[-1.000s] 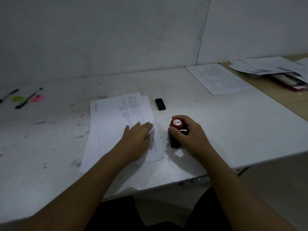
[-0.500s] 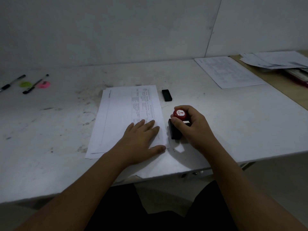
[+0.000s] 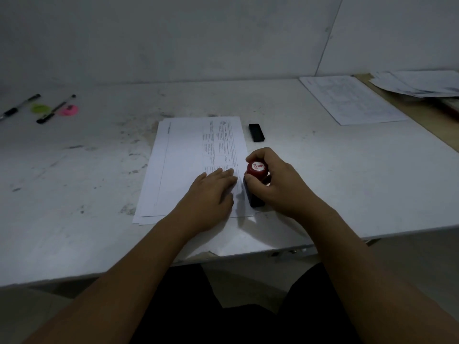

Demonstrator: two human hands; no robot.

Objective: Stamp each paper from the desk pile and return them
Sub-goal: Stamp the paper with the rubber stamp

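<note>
Two hands: the left hand (image 3: 211, 194) lies flat on the paper stack (image 3: 188, 155), fingers now closed together; the right hand (image 3: 279, 186) grips the red-topped stamp (image 3: 257, 170), moved against the stack's right edge. Beyond it, a black block (image 3: 256, 132) lies on the scuffed white counter (image 3: 74, 194), then pale wall (image 3: 173, 33).

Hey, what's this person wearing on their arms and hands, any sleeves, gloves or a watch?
Nothing shows on either: the left hand and right hand are ungloved, both forearms bare with no sleeve, watch or bracelet in view. Only a dark garment shows at the lap.
</note>
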